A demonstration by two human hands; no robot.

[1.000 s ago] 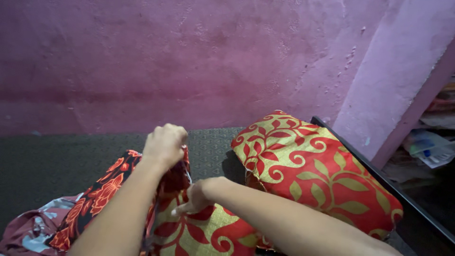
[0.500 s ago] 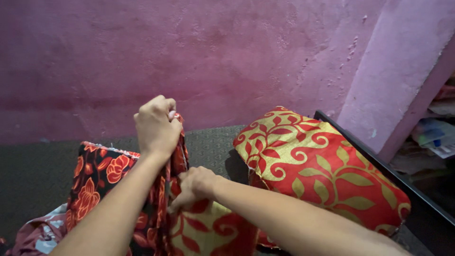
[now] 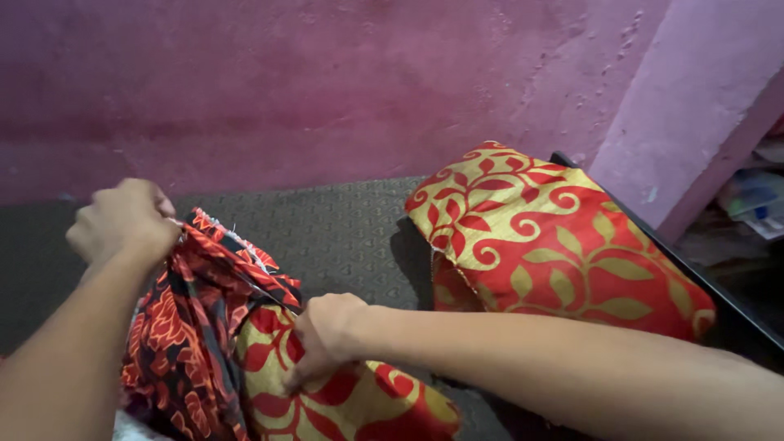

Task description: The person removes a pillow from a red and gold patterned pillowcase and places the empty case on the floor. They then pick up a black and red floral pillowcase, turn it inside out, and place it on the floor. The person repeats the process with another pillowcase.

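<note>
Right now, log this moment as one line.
left hand: gripping black-and-red floral cover edge | right hand: pressing red-and-gold pillow | second pillow: beside, on dark mattress

Loose pale packets or papers (image 3: 755, 204), white with touches of blue and green, are seen at the far right edge, low beside the lilac wall pillar (image 3: 702, 98). They are too blurred for their shape to be made out. No signs or screens are shown.

gap: open dark mat (image 3: 343, 233) between cover (image 3: 204, 318) and pillow (image 3: 563, 237)
right: pillow blocks (black frame (image 3: 719, 298) beyond)
back: wall (image 3: 327, 82)
</note>
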